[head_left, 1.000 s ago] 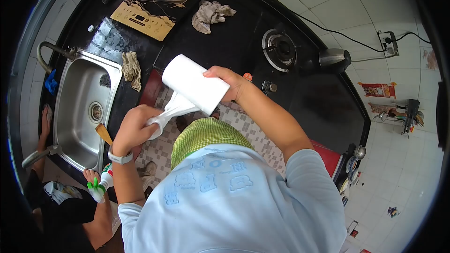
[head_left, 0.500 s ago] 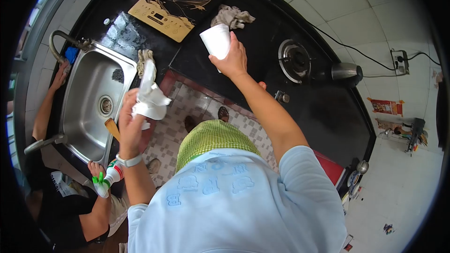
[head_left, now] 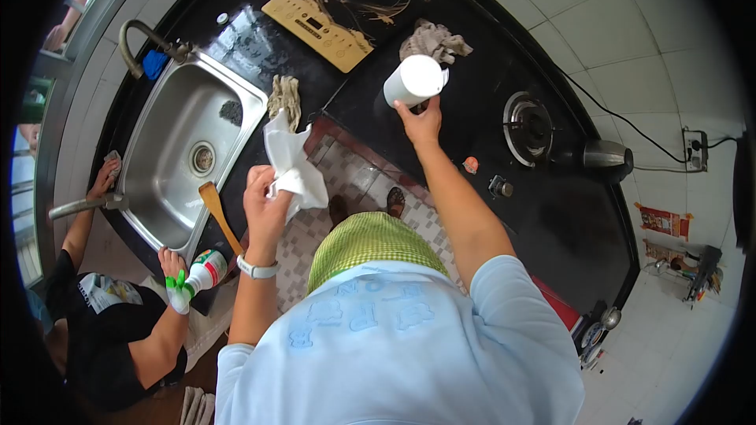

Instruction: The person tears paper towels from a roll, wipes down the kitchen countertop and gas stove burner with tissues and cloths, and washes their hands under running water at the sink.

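Observation:
My left hand (head_left: 266, 203) is closed on a crumpled white paper sheet (head_left: 293, 167), held up over the floor gap near the sink's right side. On the black counter, my right hand (head_left: 422, 120) grips the lower end of a white paper roll (head_left: 416, 83), with one end of the roll facing up. A grey rag (head_left: 437, 41) lies just behind the roll. The gold control panel (head_left: 318, 27) is to the roll's upper left. A beige cloth (head_left: 284, 101) lies by the sink edge, near the paper sheet.
The steel sink (head_left: 250, 102) is at the left, with a wooden spatula (head_left: 219, 216) at its near edge. A co-worker (head_left: 110, 330) stands there with a spray bottle (head_left: 206, 271). A gas burner (head_left: 528, 130) and a kettle (head_left: 606, 159) are at the right.
The paper sheet has come off the roll and stays in my left hand. My right hand has carried the roll forward to the counter near the rag. The camera view has shifted.

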The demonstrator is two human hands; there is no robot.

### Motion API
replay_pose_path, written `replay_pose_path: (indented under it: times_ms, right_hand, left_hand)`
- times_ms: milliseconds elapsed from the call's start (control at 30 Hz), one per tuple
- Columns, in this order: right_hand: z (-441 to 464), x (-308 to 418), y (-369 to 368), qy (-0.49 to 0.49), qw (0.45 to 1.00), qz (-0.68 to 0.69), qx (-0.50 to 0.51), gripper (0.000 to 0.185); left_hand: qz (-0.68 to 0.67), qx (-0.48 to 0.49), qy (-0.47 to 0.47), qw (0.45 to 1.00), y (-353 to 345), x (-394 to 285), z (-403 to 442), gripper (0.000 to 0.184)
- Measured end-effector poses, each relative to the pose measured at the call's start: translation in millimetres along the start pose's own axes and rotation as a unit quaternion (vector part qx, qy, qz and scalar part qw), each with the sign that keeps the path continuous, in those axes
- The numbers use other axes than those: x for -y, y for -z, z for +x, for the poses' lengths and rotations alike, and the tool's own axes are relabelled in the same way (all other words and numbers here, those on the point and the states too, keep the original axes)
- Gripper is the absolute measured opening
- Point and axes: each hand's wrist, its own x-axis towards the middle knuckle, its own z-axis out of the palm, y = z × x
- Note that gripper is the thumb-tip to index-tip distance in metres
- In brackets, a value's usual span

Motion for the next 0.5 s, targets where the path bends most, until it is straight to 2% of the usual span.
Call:
replay_pose_path:
  times_ms: [33,100,133,167,233,300,367,433,467,500]
  right_hand:
    - [3,6,1,-0.001,1.0,0.002,0.007,0.088]
    - [13,10,2,-0.022,0.995,-0.085,0.054,0.088]
    - [16,3,5,0.037,0.993,-0.085,0.072,0.089]
    - [15,-2,9,0.072,0.987,-0.138,0.03,0.082]
    - [8,-28,26,-0.015,0.997,-0.062,0.037,0.075]
    - [-39,46,51,-0.065,0.986,0.04,0.148,0.07]
    - [-82,117,70,0.015,0.938,0.136,0.318,0.071]
    - [-98,164,82,0.15,0.9,-0.022,0.408,0.074]
    - [-100,165,80,0.26,0.893,-0.074,0.361,0.074]
    - [-101,164,83,0.26,0.894,-0.078,0.357,0.074]
  left_hand:
    - [0.047,0.002,-0.019,0.999,-1,-6,1,0.019]
    - [-0.019,0.031,0.026,0.999,-7,-8,2,0.02]
    - [-0.035,0.029,0.033,0.998,-14,-9,3,0.02]
    - [-0.053,0.025,0.037,0.998,-20,-6,4,0.021]
    - [-0.034,0.029,0.009,0.999,-31,-3,8,0.022]
    - [-0.022,0.023,0.012,0.999,-46,-7,10,0.022]
    - [-0.029,0.05,0.01,0.998,-62,-7,9,0.02]
    - [-0.073,0.095,0.019,0.993,-81,-2,6,0.02]
    - [-0.071,0.118,0.015,0.99,-88,-6,4,0.02]
    - [-0.071,0.144,0.011,0.987,-96,-12,2,0.02]
